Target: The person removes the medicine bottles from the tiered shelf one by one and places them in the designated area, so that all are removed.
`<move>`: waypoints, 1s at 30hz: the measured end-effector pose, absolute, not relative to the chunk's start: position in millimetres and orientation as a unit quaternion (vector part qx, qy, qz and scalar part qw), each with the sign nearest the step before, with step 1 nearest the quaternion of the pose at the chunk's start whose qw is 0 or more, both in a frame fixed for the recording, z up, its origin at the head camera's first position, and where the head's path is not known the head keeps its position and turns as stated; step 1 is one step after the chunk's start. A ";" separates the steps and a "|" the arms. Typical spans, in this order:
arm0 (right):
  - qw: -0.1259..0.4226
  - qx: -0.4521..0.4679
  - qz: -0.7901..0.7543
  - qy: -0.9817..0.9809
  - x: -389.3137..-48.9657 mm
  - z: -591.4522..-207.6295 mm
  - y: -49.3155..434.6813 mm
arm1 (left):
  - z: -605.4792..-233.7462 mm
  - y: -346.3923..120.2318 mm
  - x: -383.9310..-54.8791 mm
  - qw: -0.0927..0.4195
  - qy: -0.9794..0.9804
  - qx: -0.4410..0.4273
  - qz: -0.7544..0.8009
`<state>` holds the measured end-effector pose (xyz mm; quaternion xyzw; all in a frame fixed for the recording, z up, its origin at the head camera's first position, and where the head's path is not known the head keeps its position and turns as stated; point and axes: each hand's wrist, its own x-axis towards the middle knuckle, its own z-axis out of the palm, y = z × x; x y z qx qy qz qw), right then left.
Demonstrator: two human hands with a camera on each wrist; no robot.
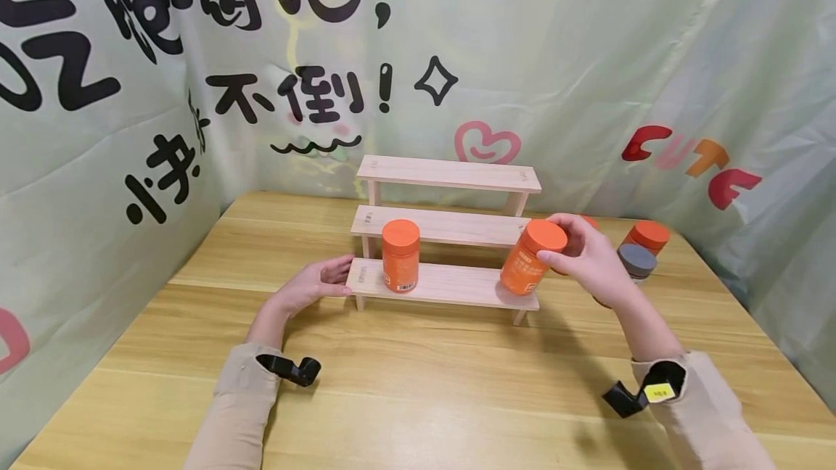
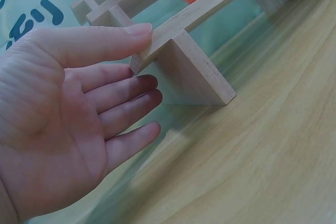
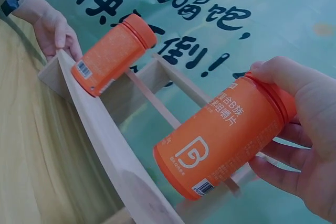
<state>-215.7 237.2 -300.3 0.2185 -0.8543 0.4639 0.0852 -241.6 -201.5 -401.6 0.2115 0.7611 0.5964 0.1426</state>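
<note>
Two beige sleeves (image 1: 231, 401), each with a black strap mount (image 1: 297, 370) at the wrist, extend over the wood-grain surface (image 1: 418, 390). The left hand (image 1: 316, 283) is positioned at the left end of the bottom shelf (image 1: 460, 286); its thumb rests against the corner, and its fingers are extended, with the thumb apart from them. The right hand (image 1: 591, 260) is clamped on the upper part of the tilted jar (image 1: 530, 258), thumb on the near side, fingers on the far side. This jar is located over the right end of the bottom shelf, lid leaning right (whether its base touches the wood cannot be determined). The upright jar (image 1: 400, 258), also orange, stands on the same shelf, left of centre.

The middle shelf (image 1: 451, 228) and top shelf (image 1: 451, 173) rise behind in steps. To the right, beyond the right hand, are a grey-lidded jar (image 1: 636, 261) and, behind it, an orange-lidded jar (image 1: 648, 236). A pale cloth (image 1: 555, 35) with black lettering forms the backdrop.
</note>
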 end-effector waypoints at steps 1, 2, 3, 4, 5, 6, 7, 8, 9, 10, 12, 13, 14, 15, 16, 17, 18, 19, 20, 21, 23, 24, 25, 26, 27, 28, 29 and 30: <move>0.089 0.215 0.460 -0.857 -214.8 -300.2 239.6 | -401.8 -201.6 -241.6 0.143 0.761 0.211 0.597; 0.092 0.211 0.458 -0.859 -214.0 -300.1 242.1 | -401.9 -201.6 -241.6 0.143 0.761 0.210 0.598; 0.095 0.206 0.454 -0.862 -213.1 -300.2 244.8 | -402.0 -201.6 -241.5 0.144 0.761 0.210 0.597; 0.099 0.201 0.450 -0.864 -212.0 -300.1 247.3 | -402.2 -201.5 -241.5 0.144 0.761 0.209 0.597; 0.102 0.196 0.448 -0.867 -210.8 -300.0 249.8 | -402.7 -201.6 -241.6 0.145 0.761 0.210 0.596; 0.107 0.190 0.444 -0.869 -209.6 -299.9 252.4 | -402.9 -201.6 -241.5 0.146 0.761 0.210 0.597; 0.115 0.185 0.438 -0.872 -208.3 -299.8 255.3 | -403.1 -201.6 -241.5 0.147 0.760 0.209 0.598; 0.121 0.179 0.434 -0.874 -207.1 -299.8 258.2 | -403.2 -201.7 -241.4 0.147 0.761 0.209 0.597; 0.127 0.174 0.432 -0.876 -205.8 -299.5 261.2 | -403.3 -201.8 -241.4 0.147 0.761 0.210 0.596; 0.134 0.170 0.430 -0.877 -204.6 -299.3 264.4 | -403.3 -201.9 -241.4 0.147 0.759 0.210 0.598; 0.147 0.160 0.428 -0.877 -202.5 -299.0 271.5 | -402.8 -202.0 -241.3 0.147 0.758 0.209 0.601; 0.151 0.155 0.427 -0.878 -201.5 -299.0 275.4 | -402.5 -202.0 -241.4 0.147 0.757 0.209 0.601; 0.153 0.150 0.427 -0.878 -200.6 -299.2 279.1 | -402.3 -202.0 -241.4 0.146 0.757 0.209 0.601; 0.154 0.145 0.427 -0.879 -199.6 -299.4 283.1 | -402.1 -202.1 -241.4 0.146 0.757 0.209 0.602; 0.155 0.138 0.424 -0.882 -198.7 -300.0 287.3 | -401.8 -202.0 -241.5 0.146 0.757 0.209 0.602; 0.156 0.131 0.421 -0.884 -197.6 -300.7 291.4 | -401.5 -201.8 -241.4 0.146 0.757 0.209 0.601; 0.156 0.125 0.417 -0.886 -196.7 -301.7 295.4 | -401.2 -201.6 -241.4 0.146 0.758 0.209 0.601; 0.158 0.119 0.414 -0.889 -195.8 -302.8 299.2 | -400.9 -201.4 -241.3 0.146 0.757 0.209 0.601; 0.158 0.114 0.412 -0.890 -195.0 -304.3 302.7 | -400.7 -201.2 -241.2 0.146 0.758 0.208 0.601; 0.159 0.109 0.411 -0.891 -193.9 -305.8 305.9 | -400.4 -201.0 -241.1 0.145 0.758 0.209 0.601; 0.163 0.105 0.409 -0.892 -192.0 -309.2 311.1 | -399.9 -200.5 -240.9 0.145 0.757 0.208 0.602; 0.165 0.104 0.408 -0.892 -191.4 -311.1 313.4 | -399.8 -200.4 -240.9 0.144 0.757 0.208 0.602; 0.164 0.101 0.408 -0.893 -190.5 -313.1 315.5 | -399.6 -200.4 -240.8 0.144 0.757 0.208 0.602; 0.163 0.098 0.405 -0.894 -189.7 -315.2 317.4 | -399.6 -200.4 -240.8 0.143 0.758 0.207 0.602; 0.161 0.094 0.402 -0.897 -188.8 -317.2 319.0 | -399.5 -200.5 -240.7 0.143 0.758 0.207 0.602; 0.159 0.092 0.399 -0.899 -188.1 -319.4 320.4 | -399.5 -200.6 -240.7 0.143 0.758 0.207 0.602; 0.158 0.088 0.396 -0.900 -187.5 -321.6 321.7 | -399.6 -200.7 -240.7 0.144 0.758 0.206 0.602; 0.155 0.086 0.393 -0.902 -187.0 -323.8 322.7 | -399.7 -200.8 -240.7 0.143 0.758 0.207 0.602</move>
